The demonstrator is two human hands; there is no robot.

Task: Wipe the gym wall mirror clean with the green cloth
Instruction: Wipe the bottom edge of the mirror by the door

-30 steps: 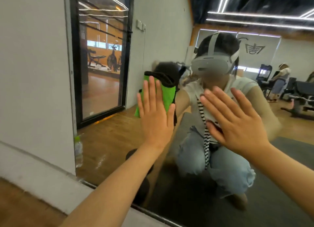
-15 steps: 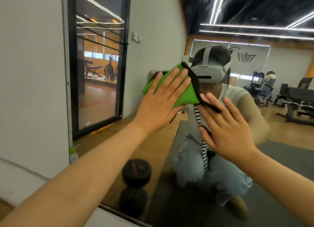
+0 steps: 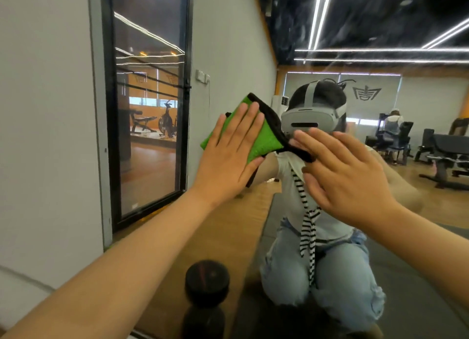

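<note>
Your left hand (image 3: 228, 155) lies flat against the gym wall mirror (image 3: 396, 21). Its fingers (image 3: 250, 125) are straight and close together, released rather than grasping, and they press the green cloth (image 3: 266, 140) onto the glass. The cloth sits about mid-height on the mirror, left of centre, pinned under your palm and fingers. Its green face pokes out above and to the right of the hand. A black trim runs along its upper right edge and trails down to a loose corner on the right.

Your right hand (image 3: 347, 176) is also flat toward the glass, just right of the cloth. Its fingers are straight, slightly spread and holding nothing, and the index finger lies over that black trailing corner. Whether the palm itself touches the mirror cannot be told.

The mirror reflects you crouched on a dark floor mat (image 3: 418, 275), wearing a headset. Low in the glass, below your left forearm, a black dumbbell (image 3: 206, 280) shows on the wooden floor (image 3: 228, 232). A black-framed glass door (image 3: 149, 135) shows on the left, and weight benches (image 3: 444, 148) on the far right.
</note>
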